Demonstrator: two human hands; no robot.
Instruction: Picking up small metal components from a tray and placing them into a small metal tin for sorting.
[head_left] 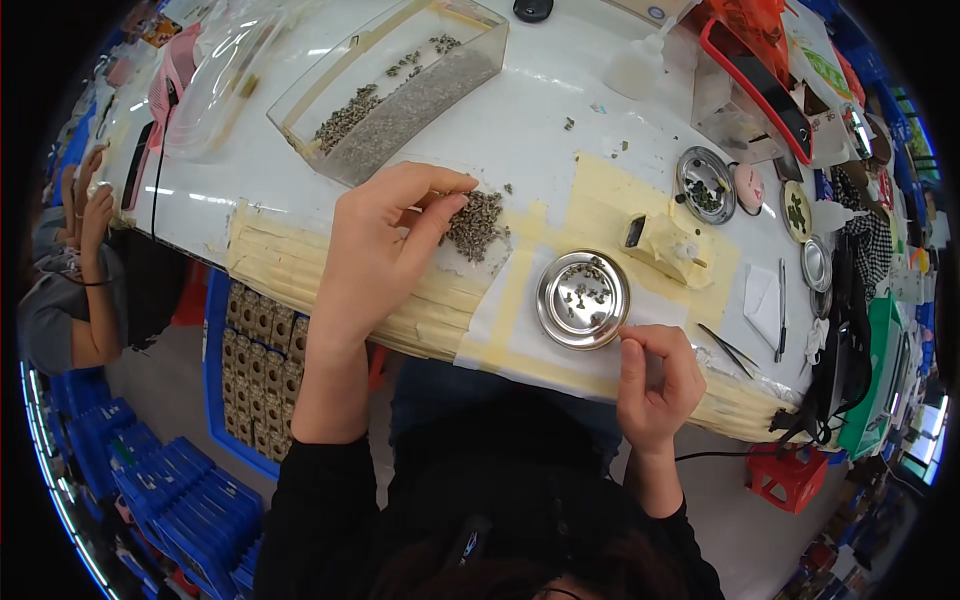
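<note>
Silver dish (582,324) mid-frame: some bits (592,294) in, loose pile (476,230) upper centre left. Your left hand (375,225), right hand (661,385): fingertips pinched together, can't tell on what.

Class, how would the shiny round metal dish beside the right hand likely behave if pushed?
Being shiny metal, the round dish should keep its shape. Sitting low and wide, it would likelier slide than tip. The loose small parts inside would probably shift.
</note>
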